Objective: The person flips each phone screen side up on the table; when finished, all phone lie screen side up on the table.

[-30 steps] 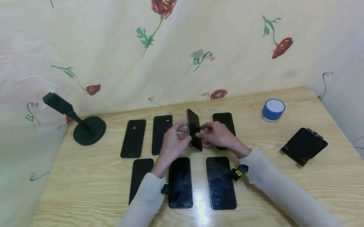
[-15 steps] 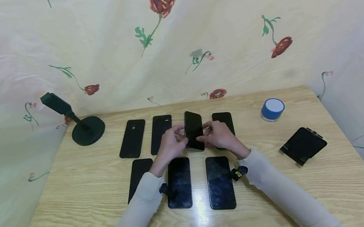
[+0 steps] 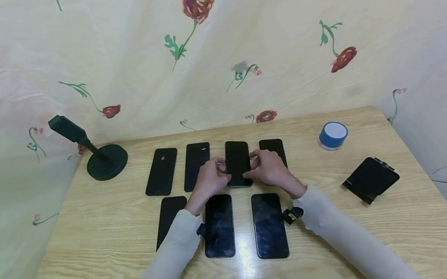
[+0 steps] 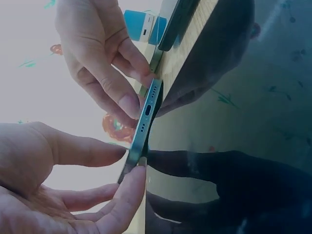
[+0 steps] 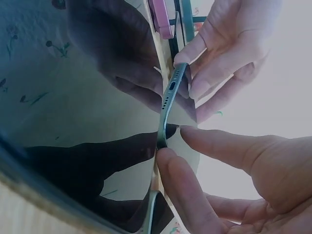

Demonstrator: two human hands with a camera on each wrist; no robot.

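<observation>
A black smartphone point(image 3: 238, 162) is held at the back middle of the table, screen side facing up. My left hand point(image 3: 210, 178) pinches its left edge between thumb and fingers. On its right edge my right hand point(image 3: 271, 167) pinches it the same way, overlapping another dark phone point(image 3: 274, 147) behind. In the left wrist view the phone's metal bottom edge point(image 4: 148, 108) shows a charging port and speaker holes. The right wrist view shows that edge too, with the right thumb and fingers at the near corner.
More dark phones lie about: two at the back left point(image 3: 161, 171) point(image 3: 196, 163), one partly under the left sleeve point(image 3: 169, 216), two in front point(image 3: 219, 228) point(image 3: 269, 226). A black stand point(image 3: 106, 162) is far left. Right are a blue-and-white cylinder point(image 3: 333, 135) and a black folding holder point(image 3: 371, 179).
The phone between both hands has gone from standing nearly on edge to lying almost flat, its screen turning upward. Both hands keep their grip and stay in about the same place.
</observation>
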